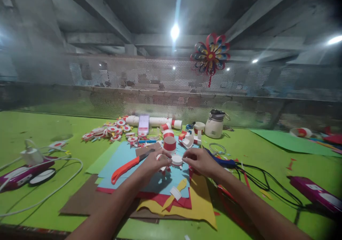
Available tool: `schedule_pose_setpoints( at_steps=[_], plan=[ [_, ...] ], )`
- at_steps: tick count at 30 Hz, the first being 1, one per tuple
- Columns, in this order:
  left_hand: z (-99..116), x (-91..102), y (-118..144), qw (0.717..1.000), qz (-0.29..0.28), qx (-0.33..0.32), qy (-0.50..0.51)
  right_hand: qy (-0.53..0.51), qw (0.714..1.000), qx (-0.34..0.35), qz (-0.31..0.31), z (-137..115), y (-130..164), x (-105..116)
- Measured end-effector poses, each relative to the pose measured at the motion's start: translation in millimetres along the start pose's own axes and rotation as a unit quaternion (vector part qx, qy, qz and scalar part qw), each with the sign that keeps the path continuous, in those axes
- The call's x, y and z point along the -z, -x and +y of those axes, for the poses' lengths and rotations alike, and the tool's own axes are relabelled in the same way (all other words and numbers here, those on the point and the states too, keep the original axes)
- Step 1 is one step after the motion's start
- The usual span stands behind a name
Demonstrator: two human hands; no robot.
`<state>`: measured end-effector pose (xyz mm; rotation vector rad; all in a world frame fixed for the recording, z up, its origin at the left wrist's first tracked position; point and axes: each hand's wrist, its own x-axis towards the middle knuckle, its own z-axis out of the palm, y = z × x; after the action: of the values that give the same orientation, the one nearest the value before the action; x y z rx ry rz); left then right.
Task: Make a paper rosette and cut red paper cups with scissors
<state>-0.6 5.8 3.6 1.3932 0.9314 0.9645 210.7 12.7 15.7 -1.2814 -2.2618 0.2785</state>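
Note:
Over a stack of coloured paper sheets [125, 161], my left hand [155, 162] and my right hand [199, 161] come together on a small white-and-red paper rosette [176, 160]. Both pinch it with the fingertips, left hand on its left side, right hand on its right. A red-and-white paper cup shape [170, 144] stands just behind it. Orange-handled scissors [128, 167] lie on the blue sheet to the left of my left hand. A yellow paper strip with a white piece [175, 192] lies in front of my hands.
A pile of finished red-and-white rosettes [112, 130] and a white tube [157, 121] lie further back. A white pot [215, 124] stands at back right. Cables [267, 183] and purple devices [315, 193] [18, 174] flank the green table [53, 133]. A paper pinwheel [211, 55] hangs on the mesh.

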Motion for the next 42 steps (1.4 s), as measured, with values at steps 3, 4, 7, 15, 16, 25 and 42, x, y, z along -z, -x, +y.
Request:
schedule_pose_setpoints(
  at_steps=[3,4,7,15,16,25,42],
  plan=[
    [-1.3,0.7,-1.1,1.0,-0.011,-0.003,0.003,0.021,0.999,0.023,-0.009,1.5,-8.9,-6.7],
    [-1.8,0.7,-1.1,1.0,-0.013,-0.006,0.01,0.028,0.999,0.034,-0.022,1.7,-11.4,-9.3],
    [-3.5,-0.5,-0.2,0.999,-0.016,-0.02,0.042,0.048,0.996,0.055,-0.06,2.5,-15.6,-17.5],
    [-8.3,-2.0,-3.4,0.998,-0.022,-0.005,0.065,0.093,0.994,0.051,-0.033,16.2,-13.4,-37.8],
    [-8.1,-2.1,-3.3,0.998,-0.022,-0.005,0.063,0.096,0.993,0.055,-0.033,18.0,-13.2,-38.8],
    [-11.3,-0.8,-3.9,0.998,-0.02,-0.01,0.055,0.135,0.984,0.114,-0.024,16.1,-9.2,-37.7],
    [-1.4,-1.2,-4.3,0.993,0.01,0.005,0.119,-0.095,0.984,0.11,0.1,-9.8,-0.4,-2.9]
  ],
)
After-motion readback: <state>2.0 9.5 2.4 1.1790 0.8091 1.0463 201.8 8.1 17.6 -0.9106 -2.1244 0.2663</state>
